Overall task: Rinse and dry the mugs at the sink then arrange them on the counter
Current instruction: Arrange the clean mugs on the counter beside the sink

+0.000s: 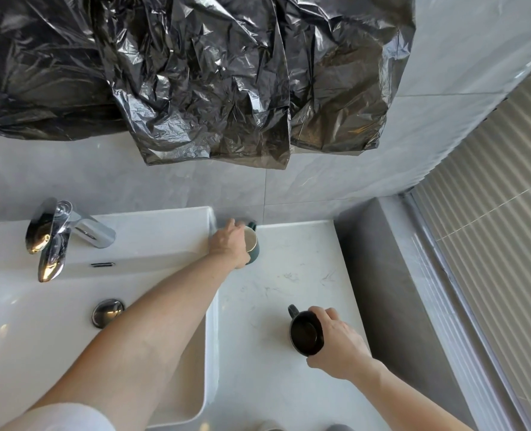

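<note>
A dark green mug [254, 247] with a pale inside stands on the white marble counter [292, 284] near the back wall, right of the sink. My left hand [230, 244] reaches across the basin and grips this mug by its rim and side. A black mug [305, 332] sits upright at the counter's middle right, its handle pointing to the back left. My right hand [338, 343] holds the black mug from its right side.
A white rectangular sink [40, 321] fills the left, with a chrome faucet [62, 234] at the back and a metal drain plug [107, 312]. Black plastic sheeting [195, 73] hangs on the tiled wall above. A grey ledge [379, 275] and ribbed glass panel border the counter's right.
</note>
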`<control>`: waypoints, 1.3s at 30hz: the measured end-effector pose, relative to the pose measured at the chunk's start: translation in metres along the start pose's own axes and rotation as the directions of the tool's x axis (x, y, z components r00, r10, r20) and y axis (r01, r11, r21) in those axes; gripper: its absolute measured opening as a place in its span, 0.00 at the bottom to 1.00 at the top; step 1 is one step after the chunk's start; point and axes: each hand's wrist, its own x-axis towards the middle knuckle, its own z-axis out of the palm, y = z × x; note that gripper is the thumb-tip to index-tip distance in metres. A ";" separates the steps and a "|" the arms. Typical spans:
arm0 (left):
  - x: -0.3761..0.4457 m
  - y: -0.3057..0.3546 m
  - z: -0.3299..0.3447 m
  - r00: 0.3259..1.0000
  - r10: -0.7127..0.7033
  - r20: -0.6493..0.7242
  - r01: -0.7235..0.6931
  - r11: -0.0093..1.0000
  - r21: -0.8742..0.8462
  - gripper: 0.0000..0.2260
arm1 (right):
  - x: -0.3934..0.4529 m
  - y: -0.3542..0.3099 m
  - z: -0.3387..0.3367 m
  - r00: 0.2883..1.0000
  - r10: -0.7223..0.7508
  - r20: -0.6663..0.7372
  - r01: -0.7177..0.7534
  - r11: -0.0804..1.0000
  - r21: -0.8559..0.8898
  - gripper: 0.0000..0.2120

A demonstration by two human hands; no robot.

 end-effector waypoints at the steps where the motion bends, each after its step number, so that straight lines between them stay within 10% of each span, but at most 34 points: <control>1: 0.002 -0.003 0.000 0.997 0.069 0.027 -0.070 0.997 0.029 0.34 | 0.001 0.000 -0.001 1.000 -0.004 0.002 0.004 1.000 -0.003 0.37; 6: 0.001 -0.007 -0.008 0.942 0.331 0.061 -0.336 0.909 0.247 0.45 | 0.006 -0.002 -0.006 1.000 0.003 -0.021 -0.003 1.000 0.009 0.39; 12: -0.001 -0.002 0.005 0.993 0.100 -0.060 -0.093 0.990 0.103 0.39 | 0.010 -0.002 -0.007 0.999 -0.010 -0.037 0.009 1.000 -0.011 0.43; 20: 0.019 -0.017 -0.004 0.977 0.205 0.051 -0.207 0.977 0.051 0.46 | 0.028 -0.001 -0.016 0.993 -0.094 -0.065 0.087 0.991 -0.102 0.47; 26: 0.012 -0.018 0.002 0.982 0.189 -0.022 -0.188 0.982 0.014 0.43 | 0.027 -0.007 0.001 0.960 0.121 -0.253 -0.047 0.959 0.279 0.44; 33: -0.013 -0.027 0.021 0.985 0.159 -0.066 -0.163 0.985 -0.055 0.17 | 0.042 -0.006 0.012 0.910 0.396 -0.122 -0.250 0.758 0.602 0.37; 39: -0.026 -0.031 0.037 0.983 0.179 -0.036 -0.180 0.982 -0.056 0.25 | 0.072 -0.015 -0.024 0.903 0.374 -0.214 -0.179 0.778 0.602 0.27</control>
